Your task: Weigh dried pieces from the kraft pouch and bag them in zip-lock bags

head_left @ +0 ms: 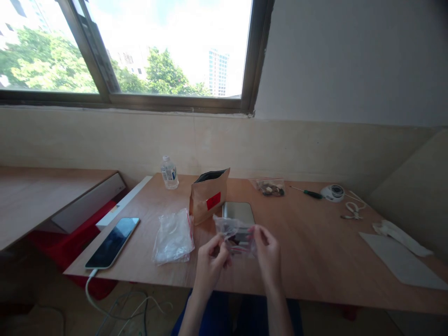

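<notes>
Lower centre of frame | my left hand (214, 255) and right hand (268, 247) pinched closed on opposite sides of clear bag (228, 227), probably keeping film spread | centre: paper pouch (206, 193) upright, seemingly base-supported

Head cam, close, looks fwd/down at table (311, 261) w/ window (140, 51) beyond.

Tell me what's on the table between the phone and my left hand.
Clear plastic bags with a red edge lie on the table between the phone and your left hand, as the head view shows.
</notes>
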Demonstrator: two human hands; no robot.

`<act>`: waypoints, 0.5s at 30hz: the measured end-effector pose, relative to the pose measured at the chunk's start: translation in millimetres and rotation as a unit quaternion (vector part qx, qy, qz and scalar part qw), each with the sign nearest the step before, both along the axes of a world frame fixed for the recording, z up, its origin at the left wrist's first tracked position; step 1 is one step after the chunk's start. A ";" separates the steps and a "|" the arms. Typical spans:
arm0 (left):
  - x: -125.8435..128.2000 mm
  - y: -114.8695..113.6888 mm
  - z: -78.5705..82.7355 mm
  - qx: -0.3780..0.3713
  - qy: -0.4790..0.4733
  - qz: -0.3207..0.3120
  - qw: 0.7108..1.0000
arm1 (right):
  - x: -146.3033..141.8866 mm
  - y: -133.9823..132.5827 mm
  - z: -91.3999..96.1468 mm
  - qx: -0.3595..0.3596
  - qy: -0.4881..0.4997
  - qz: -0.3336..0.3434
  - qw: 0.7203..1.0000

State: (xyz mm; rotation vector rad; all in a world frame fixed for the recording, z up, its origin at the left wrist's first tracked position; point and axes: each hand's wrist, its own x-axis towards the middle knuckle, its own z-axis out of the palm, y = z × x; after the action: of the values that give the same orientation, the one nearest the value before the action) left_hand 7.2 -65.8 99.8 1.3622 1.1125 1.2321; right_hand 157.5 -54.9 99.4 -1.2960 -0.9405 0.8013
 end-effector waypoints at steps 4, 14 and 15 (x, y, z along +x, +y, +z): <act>-5.6 -1.7 2.3 0.000 0.013 -0.049 0.999 | 22.5 -0.5 2.9 0.013 0.045 -0.094 0.994; 8.5 5.4 -34.6 0.022 -0.105 -0.020 0.994 | -0.4 2.8 46.3 -0.007 0.178 0.020 0.984; 10.5 4.5 -40.5 0.018 -0.116 -0.021 0.993 | -2.3 5.4 47.5 -0.015 0.172 0.045 0.984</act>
State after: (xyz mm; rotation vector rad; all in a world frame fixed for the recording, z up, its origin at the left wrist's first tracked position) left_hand 17.7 -61.3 59.2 1.2264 0.9003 1.3472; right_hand 155.2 -49.5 146.9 -1.0998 -0.7144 1.0738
